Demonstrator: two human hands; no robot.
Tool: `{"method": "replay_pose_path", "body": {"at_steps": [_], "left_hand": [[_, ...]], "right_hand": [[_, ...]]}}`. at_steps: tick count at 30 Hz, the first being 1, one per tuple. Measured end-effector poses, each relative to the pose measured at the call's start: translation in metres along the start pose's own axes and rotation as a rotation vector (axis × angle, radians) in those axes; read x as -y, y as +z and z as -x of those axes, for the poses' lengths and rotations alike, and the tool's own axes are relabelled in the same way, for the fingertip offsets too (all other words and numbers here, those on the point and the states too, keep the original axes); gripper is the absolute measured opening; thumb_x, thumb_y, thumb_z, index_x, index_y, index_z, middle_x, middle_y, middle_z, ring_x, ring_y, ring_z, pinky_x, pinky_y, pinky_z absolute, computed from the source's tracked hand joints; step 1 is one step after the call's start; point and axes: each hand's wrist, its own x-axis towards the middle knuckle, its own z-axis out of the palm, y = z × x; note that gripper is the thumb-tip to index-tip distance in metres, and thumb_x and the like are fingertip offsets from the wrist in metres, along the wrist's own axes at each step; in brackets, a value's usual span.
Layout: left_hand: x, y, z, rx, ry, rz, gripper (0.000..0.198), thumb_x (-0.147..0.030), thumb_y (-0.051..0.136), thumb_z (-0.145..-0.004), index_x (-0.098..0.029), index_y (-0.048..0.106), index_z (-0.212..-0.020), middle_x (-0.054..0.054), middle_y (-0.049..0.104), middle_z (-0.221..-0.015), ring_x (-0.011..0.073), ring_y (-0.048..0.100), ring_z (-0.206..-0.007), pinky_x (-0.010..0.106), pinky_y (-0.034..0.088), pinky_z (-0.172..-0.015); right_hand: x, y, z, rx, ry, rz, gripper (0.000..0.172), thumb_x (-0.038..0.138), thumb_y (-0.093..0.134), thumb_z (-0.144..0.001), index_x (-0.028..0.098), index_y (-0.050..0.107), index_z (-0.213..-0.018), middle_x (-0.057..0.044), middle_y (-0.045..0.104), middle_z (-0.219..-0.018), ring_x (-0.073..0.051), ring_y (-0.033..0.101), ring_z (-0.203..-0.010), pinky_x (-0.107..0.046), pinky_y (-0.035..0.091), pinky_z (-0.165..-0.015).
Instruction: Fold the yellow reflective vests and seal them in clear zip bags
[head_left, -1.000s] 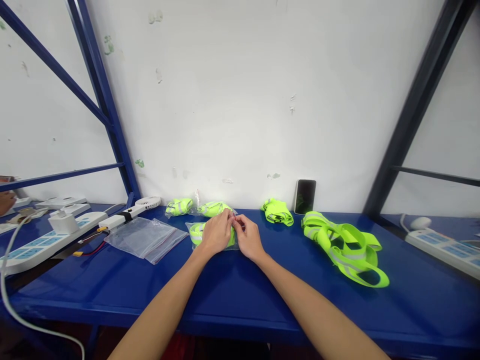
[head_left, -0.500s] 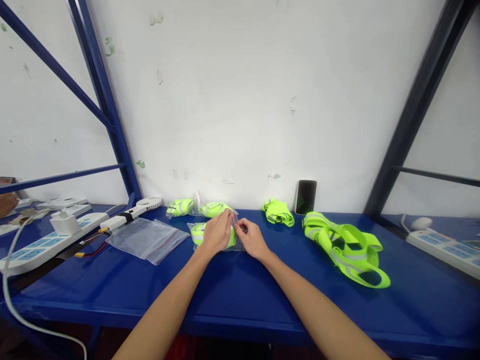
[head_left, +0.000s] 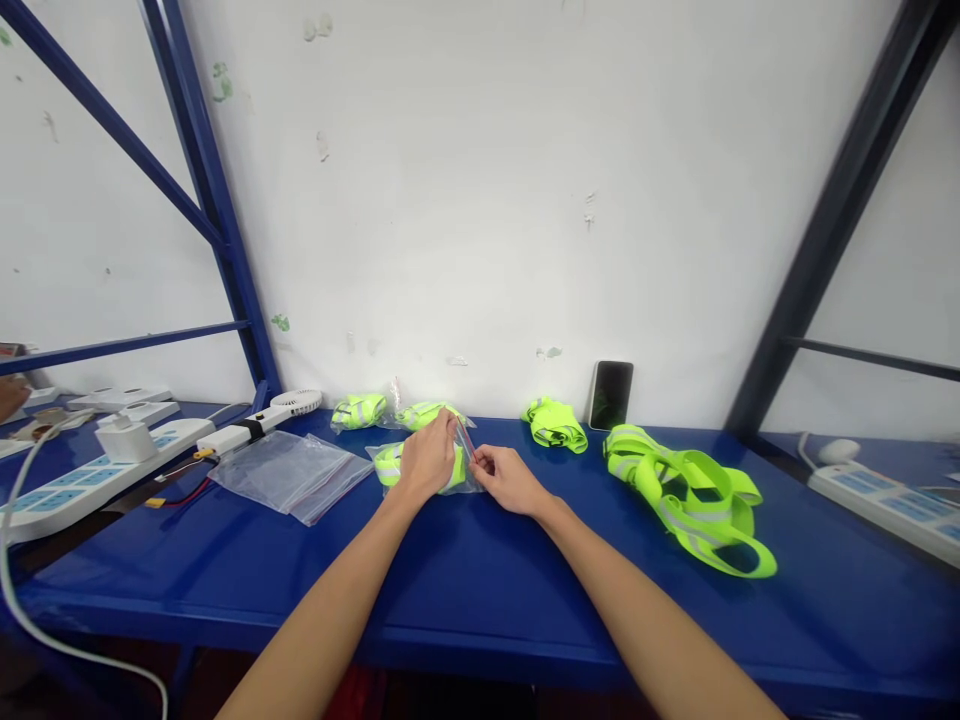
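Table (head_left: 517, 590): blue and smooth, it stands against a white wall (head_left: 487, 200).
Left hand (head_left: 429, 458): it is over the bag (head_left: 471, 478), back of the hand upward, fingers kept together; the tips pinch the upper end of the bag's red-lined edge.
Right hand (head_left: 510, 480): just beside, a little lower in the view; the fingers curl inward, and thumb and forefinger close on the lower end of the same edge.
Forearms (head_left: 337, 590): they enter from below, well apart, and slant toward each other, so the hands almost meet.
Bag: clear, it lies on the table below the left hand, with a yellow-green strap (head_left: 388, 465) inside, partly covered by this hand.
Rolls (head_left: 360, 411): two, in clear wrapping, behind the left hand, near the wall.
Flat bags (head_left: 285, 475): a thin pile, left of the bag.
Bundle (head_left: 553, 424): yellow-green, folded, behind the right hand.
Phone (head_left: 611, 395): it leans on the wall, right of the bundle.
Loose straps (head_left: 697, 500): tangled, farther right.
Fan (head_left: 296, 402): white, beyond the flat bags.
Power strip (head_left: 75, 490): at far left, with a white adapter (head_left: 125, 438) on it.
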Motion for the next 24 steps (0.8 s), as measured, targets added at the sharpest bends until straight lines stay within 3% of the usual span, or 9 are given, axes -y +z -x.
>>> {"method": "replay_pose_path", "body": {"at_steps": [5, 10, 19, 24], "left_hand": [[0.001, -0.001, 0.0, -0.004, -0.019, 0.009, 0.03, -0.035, 0.02, -0.1, -0.024, 0.048, -0.104, 0.004, 0.068, -0.09, 0.0208, 0.064, -0.081, 0.028, 0.037, -0.065], [0.004, -0.002, -0.002, -0.013, -0.053, 0.029, 0.029, -0.034, 0.021, -0.1, -0.023, 0.048, -0.104, 0.005, 0.068, -0.093, 0.0207, 0.064, -0.083, 0.029, 0.038, -0.068], [0.005, 0.0, -0.001, -0.042, -0.057, 0.02, 0.03, -0.035, 0.021, -0.1, -0.023, 0.048, -0.104, 0.004, 0.068, -0.094, 0.0214, 0.064, -0.083, 0.029, 0.037, -0.066], [0.003, 0.0, -0.001, -0.025, -0.061, 0.018, 0.031, -0.036, 0.02, -0.1, -0.023, 0.048, -0.105, 0.005, 0.068, -0.093, 0.0213, 0.064, -0.083, 0.029, 0.038, -0.067]], "right_hand": [[0.003, 0.0, 0.0, -0.042, -0.007, -0.026, 0.019, 0.031, 0.049, -0.085, 0.018, 0.059, -0.074, 0.002, 0.058, -0.061, -0.012, 0.048, -0.054, -0.023, 0.035, -0.054], [-0.001, -0.003, 0.0, 0.058, 0.057, -0.135, 0.014, 0.029, 0.056, -0.08, 0.017, 0.062, -0.076, 0.0, 0.063, -0.065, -0.013, 0.053, -0.057, -0.024, 0.041, -0.057], [-0.006, 0.001, -0.001, 0.046, 0.034, -0.142, 0.012, 0.029, 0.054, -0.083, 0.018, 0.057, -0.078, 0.002, 0.059, -0.063, -0.012, 0.052, -0.055, -0.023, 0.039, -0.056], [0.001, 0.009, 0.001, -0.068, -0.027, -0.017, 0.019, 0.03, 0.043, -0.091, 0.02, 0.054, -0.079, 0.003, 0.055, -0.061, -0.013, 0.048, -0.055, -0.023, 0.035, -0.059]]}}
